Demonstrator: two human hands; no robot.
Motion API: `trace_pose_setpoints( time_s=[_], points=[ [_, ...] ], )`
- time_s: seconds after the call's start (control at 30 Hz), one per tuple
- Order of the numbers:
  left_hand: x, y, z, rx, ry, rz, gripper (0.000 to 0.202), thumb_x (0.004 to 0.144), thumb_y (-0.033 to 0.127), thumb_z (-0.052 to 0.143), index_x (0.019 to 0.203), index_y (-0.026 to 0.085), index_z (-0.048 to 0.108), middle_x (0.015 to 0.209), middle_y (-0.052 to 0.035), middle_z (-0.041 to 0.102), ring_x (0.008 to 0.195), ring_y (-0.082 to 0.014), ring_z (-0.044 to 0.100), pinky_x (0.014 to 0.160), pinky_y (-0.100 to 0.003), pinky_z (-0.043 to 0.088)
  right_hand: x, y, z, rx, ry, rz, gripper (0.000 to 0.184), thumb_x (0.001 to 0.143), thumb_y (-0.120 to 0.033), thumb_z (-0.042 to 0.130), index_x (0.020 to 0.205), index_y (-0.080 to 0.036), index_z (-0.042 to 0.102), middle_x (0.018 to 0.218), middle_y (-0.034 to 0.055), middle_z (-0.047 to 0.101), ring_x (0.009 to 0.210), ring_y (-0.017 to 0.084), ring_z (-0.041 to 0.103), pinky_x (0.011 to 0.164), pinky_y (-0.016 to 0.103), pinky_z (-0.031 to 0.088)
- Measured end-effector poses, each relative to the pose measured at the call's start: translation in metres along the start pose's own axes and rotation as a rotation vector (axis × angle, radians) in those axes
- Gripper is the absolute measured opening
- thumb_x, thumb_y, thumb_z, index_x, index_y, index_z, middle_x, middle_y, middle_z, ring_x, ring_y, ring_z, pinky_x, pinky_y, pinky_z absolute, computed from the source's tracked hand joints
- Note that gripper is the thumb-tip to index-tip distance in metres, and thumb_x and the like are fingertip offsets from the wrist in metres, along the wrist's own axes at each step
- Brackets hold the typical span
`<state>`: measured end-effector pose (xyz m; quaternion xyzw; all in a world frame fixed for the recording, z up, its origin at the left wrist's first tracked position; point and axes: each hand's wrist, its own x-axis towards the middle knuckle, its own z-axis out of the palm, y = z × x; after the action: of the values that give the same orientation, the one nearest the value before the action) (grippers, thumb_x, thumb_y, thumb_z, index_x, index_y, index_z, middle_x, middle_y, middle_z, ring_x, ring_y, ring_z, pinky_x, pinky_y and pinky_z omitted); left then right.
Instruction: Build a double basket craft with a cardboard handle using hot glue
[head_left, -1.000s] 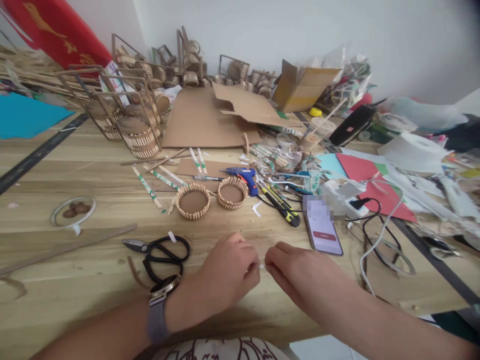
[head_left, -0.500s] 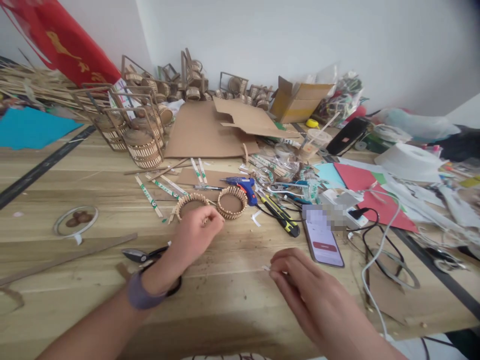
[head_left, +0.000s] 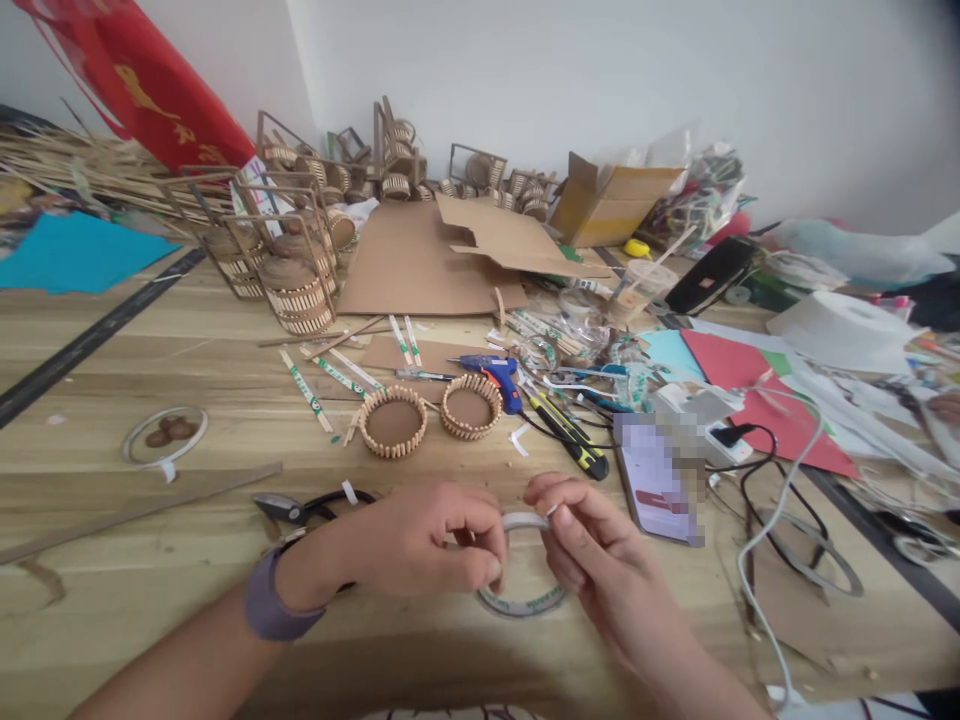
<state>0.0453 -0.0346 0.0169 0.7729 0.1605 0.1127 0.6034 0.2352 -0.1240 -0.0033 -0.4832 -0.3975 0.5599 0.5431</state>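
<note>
A narrow ring-shaped roll of tape (head_left: pixel 523 606) is between my two hands, low over the table's near middle. My left hand (head_left: pixel 439 540), with a purple band at its wrist, has its fingers curled at the ring's left side. Thumb and fingers of my right hand (head_left: pixel 592 545) pinch the ring's upper right, where a small white bit of tape shows. Beyond the hands stand two round trays walled with short wooden sticks, a left one (head_left: pixel 393 423) and a right one (head_left: pixel 471 407). Dark-handled scissors (head_left: pixel 281 508) lie partly behind my left wrist.
A blue glue gun (head_left: pixel 491 372), a yellow-black cutter (head_left: pixel 574 437) and a phone (head_left: pixel 652 485) lie beyond my hands. Paper-wrapped sticks (head_left: pixel 306 392) are scattered at centre left. Stick-walled baskets (head_left: pixel 296 295) stand behind them, beside cardboard sheets (head_left: pixel 405 260). A white cable (head_left: pixel 750 570) runs down the right.
My left hand has moved right and nearer from over the left tray, uncovering it. The tape roll has come into view between my hands. The view has shifted slightly.
</note>
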Motion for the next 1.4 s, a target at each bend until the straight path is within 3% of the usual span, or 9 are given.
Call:
trace_pose_setpoints(
  time_s=[0.17, 0.37, 0.53, 0.63, 0.83, 0.97, 1.07, 1.23, 1.4],
  points=[
    [-0.001, 0.002, -0.005, 0.056, -0.05, 0.052, 0.014, 0.076, 0.009, 0.054, 0.068, 0.019, 0.059, 0.076, 0.0033, 0.059, 0.074, -0.0105, 0.054, 0.071, -0.02, 0.043, 0.001, 0.002, 0.0, 0.042, -0.085, 0.037, 0.023, 0.086, -0.044, 0.066, 0.08, -0.022, 0.068, 0.086, -0.0015, 0.057, 0.043, 0.001, 0.028, 0.04, 0.019, 0.025],
    [0.002, -0.001, -0.002, 0.161, -0.119, 0.119, 0.014, 0.078, 0.009, 0.054, 0.07, 0.02, 0.058, 0.08, 0.0026, 0.062, 0.077, -0.0122, 0.057, 0.073, -0.022, 0.045, 0.004, -0.001, -0.003, -0.057, -0.171, 0.23, 0.048, 0.083, -0.044, 0.067, 0.127, -0.025, 0.059, 0.071, -0.0058, 0.052, 0.046, 0.005, 0.033, 0.043, 0.02, 0.025],
    [-0.002, 0.002, 0.008, 0.369, -0.11, 0.174, 0.018, 0.079, 0.007, 0.056, 0.067, 0.02, 0.059, 0.077, 0.0015, 0.062, 0.078, -0.0147, 0.058, 0.071, -0.023, 0.046, 0.005, -0.009, 0.0, -0.298, -0.29, 0.248, 0.035, 0.083, -0.043, 0.063, 0.109, -0.019, 0.059, 0.059, -0.0085, 0.047, 0.053, 0.009, 0.048, 0.05, 0.021, 0.035],
    [-0.008, 0.012, 0.008, 0.554, -0.043, 0.171, 0.018, 0.085, 0.011, 0.057, 0.07, 0.021, 0.061, 0.081, 0.0004, 0.061, 0.08, -0.0154, 0.057, 0.072, -0.025, 0.045, 0.002, -0.007, -0.005, -0.502, -0.262, 0.073, 0.026, 0.09, -0.036, 0.055, 0.111, -0.02, 0.058, 0.06, -0.0069, 0.051, 0.055, 0.011, 0.054, 0.054, 0.023, 0.043],
    [-0.006, 0.025, 0.013, 0.596, 0.257, 0.074, 0.023, 0.098, 0.017, 0.04, 0.084, 0.018, 0.058, 0.098, -0.0039, 0.063, 0.094, -0.0171, 0.056, 0.086, -0.031, 0.045, 0.01, 0.024, -0.016, -1.313, -0.188, -0.584, 0.023, 0.096, -0.019, 0.044, 0.109, -0.018, 0.063, 0.095, 0.0094, 0.071, 0.088, 0.023, 0.065, 0.076, 0.038, 0.055],
    [0.007, 0.016, 0.042, 0.641, 0.312, 0.064, 0.021, 0.098, 0.014, 0.039, 0.088, 0.016, 0.057, 0.099, -0.0071, 0.061, 0.096, -0.02, 0.054, 0.092, -0.036, 0.046, 0.021, 0.048, -0.009, -1.708, -0.086, -0.666, 0.035, 0.092, -0.019, 0.048, 0.124, -0.016, 0.063, 0.126, 0.0147, 0.065, 0.126, 0.031, 0.05, 0.106, 0.053, 0.039],
    [0.01, 0.012, 0.059, 0.63, 0.38, 0.027, 0.017, 0.095, 0.013, 0.041, 0.09, 0.016, 0.057, 0.102, -0.0082, 0.059, 0.098, -0.0212, 0.053, 0.095, -0.038, 0.047, 0.027, 0.056, -0.005, -1.853, 0.037, -0.686, 0.043, 0.091, -0.017, 0.042, 0.131, -0.017, 0.06, 0.139, 0.0141, 0.057, 0.139, 0.034, 0.035, 0.113, 0.06, 0.024],
    [0.009, 0.015, 0.059, 0.596, 0.415, 0.037, 0.018, 0.095, 0.012, 0.039, 0.088, 0.018, 0.055, 0.101, -0.0073, 0.057, 0.098, -0.0208, 0.054, 0.094, -0.038, 0.047, 0.028, 0.051, 0.004, -1.908, 0.203, -0.767, 0.048, 0.091, -0.016, 0.037, 0.135, -0.016, 0.056, 0.145, 0.0122, 0.052, 0.149, 0.028, 0.012, 0.118, 0.058, 0.001],
    [0.008, 0.019, 0.056, 0.601, 0.403, 0.03, 0.015, 0.093, 0.011, 0.041, 0.09, 0.017, 0.053, 0.105, -0.0076, 0.056, 0.099, -0.021, 0.053, 0.092, -0.037, 0.049, 0.025, 0.042, 0.01, -1.944, 0.205, -0.807, 0.048, 0.09, -0.016, 0.038, 0.134, -0.011, 0.056, 0.148, 0.0132, 0.049, 0.15, 0.027, -0.002, 0.119, 0.056, -0.005]
  ],
)
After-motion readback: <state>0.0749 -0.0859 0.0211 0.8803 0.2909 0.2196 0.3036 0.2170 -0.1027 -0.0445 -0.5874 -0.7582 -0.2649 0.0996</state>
